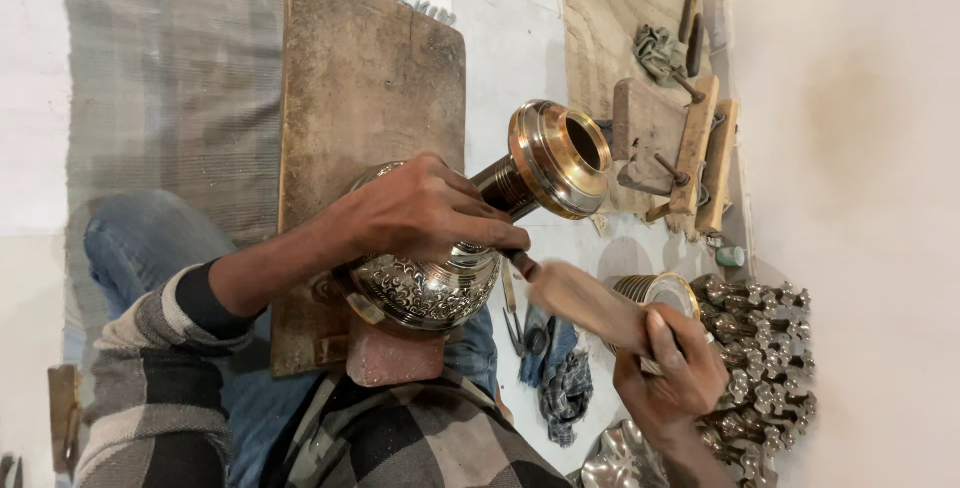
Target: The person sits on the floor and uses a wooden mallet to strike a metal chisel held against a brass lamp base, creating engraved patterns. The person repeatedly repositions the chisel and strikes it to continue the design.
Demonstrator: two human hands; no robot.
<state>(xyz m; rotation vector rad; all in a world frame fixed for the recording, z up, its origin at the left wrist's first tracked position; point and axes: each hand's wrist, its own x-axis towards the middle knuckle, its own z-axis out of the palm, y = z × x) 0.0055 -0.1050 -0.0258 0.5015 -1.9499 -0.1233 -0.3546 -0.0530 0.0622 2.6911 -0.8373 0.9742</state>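
Observation:
A shiny engraved metal vase (pixel 430 288) lies on its side across my lap, its flared golden mouth (pixel 560 158) pointing away. My left hand (pixel 420 213) rests over the vase's shoulder, fingers pressed down on it, and a small dark tool tip (pixel 520 264) pokes out under the fingertips. My right hand (pixel 672 368) is closed around the handle of a wooden mallet (pixel 580 300), which is blurred and has its head right beside that tool tip. The vase body sits on a reddish block (pixel 395 356).
A worn wooden board (pixel 370 88) lies on a grey mat (pixel 170 88) behind the vase. A small brass cup (pixel 662 291), a heap of several small metal fittings (pixel 765 348), a checked cloth (pixel 565 388) and a wooden jig (pixel 685 148) are on the pale floor.

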